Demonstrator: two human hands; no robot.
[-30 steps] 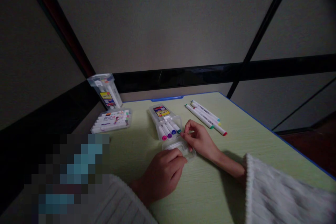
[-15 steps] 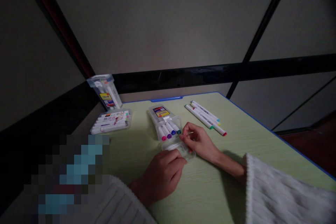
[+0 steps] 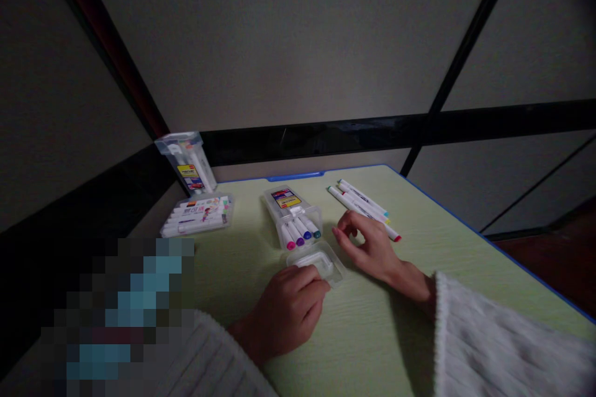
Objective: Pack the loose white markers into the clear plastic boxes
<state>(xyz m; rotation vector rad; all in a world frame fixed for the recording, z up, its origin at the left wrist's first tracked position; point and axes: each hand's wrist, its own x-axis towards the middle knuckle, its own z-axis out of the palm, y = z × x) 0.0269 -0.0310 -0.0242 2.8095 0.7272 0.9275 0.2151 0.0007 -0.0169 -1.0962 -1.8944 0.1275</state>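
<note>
A clear plastic marker case point(image 3: 271, 211) with a yellow-and-blue label lies on the table, its lid point(image 3: 331, 262) folded open toward me. Several white markers point(image 3: 298, 228) with pink, purple, blue and teal ends show inside its mouth. My left hand point(image 3: 292, 307) is closed on the lid's near edge; its fingertips are partly hidden. My right hand point(image 3: 370, 245) hovers right of the case, thumb and bent forefinger apart, with nothing visible between them. Just beyond it lie several loose markers point(image 3: 358, 198), side by side, with green, blue, yellow and red ends.
At the back left an upright clear case point(image 3: 205, 164) of markers stands behind a flat case of markers point(image 3: 198, 214). The pale green table point(image 3: 447, 248) has a blue rim. Dark-banded panels point(image 3: 316, 49) rise behind it. A pixelated patch hides the lower left.
My right hand has moved right, away from the case and its lid toward the loose markers, and its thumb and forefinger have parted. My left hand has stayed on the lid.
</note>
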